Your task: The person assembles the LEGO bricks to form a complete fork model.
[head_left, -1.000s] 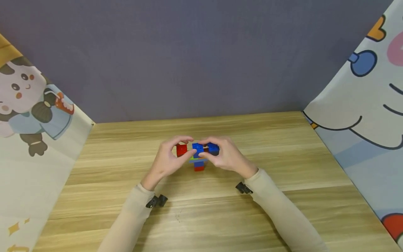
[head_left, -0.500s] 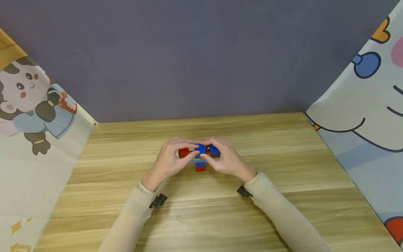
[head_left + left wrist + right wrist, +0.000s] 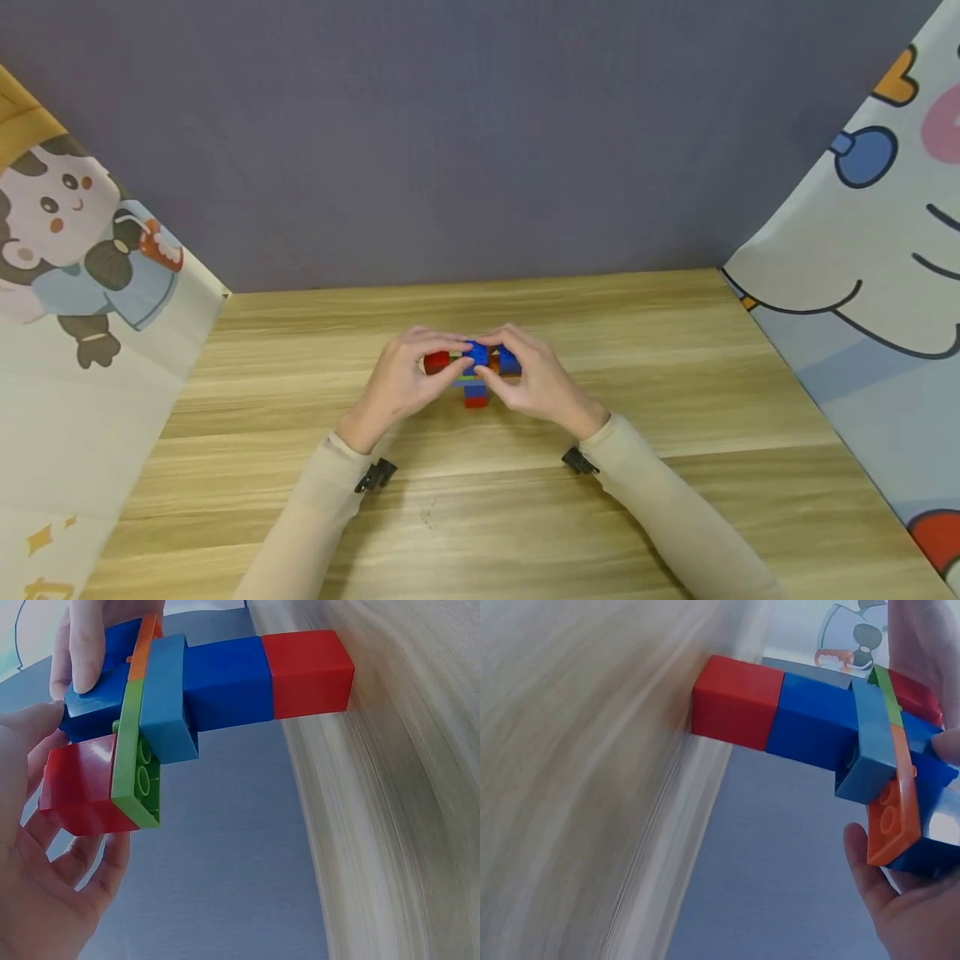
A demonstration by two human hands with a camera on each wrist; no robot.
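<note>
A toy-brick build stands upright on the table. From the bottom it has a red block (image 3: 311, 673), a blue block (image 3: 229, 681) and a light blue brick (image 3: 163, 697). Above that, a green plate (image 3: 129, 761) and an orange plate (image 3: 898, 817) lie side by side. On top are a red block (image 3: 437, 362) at left, a middle blue block (image 3: 476, 353) and another blue block (image 3: 509, 360) at right. My left hand (image 3: 405, 379) pinches the middle blue block between thumb and fingers. From the other side my right hand (image 3: 543, 383) pinches that same block; fingers partly hide it.
The wood-grain table (image 3: 465, 517) carries the build near its middle. A grey panel (image 3: 465, 142) rises behind the table's back edge. Cartoon-printed panels (image 3: 112, 250) flank the table.
My left hand's fingers have closed onto the middle blue block, where a gap showed a second ago. My right hand keeps its grip, and the build stays in place.
</note>
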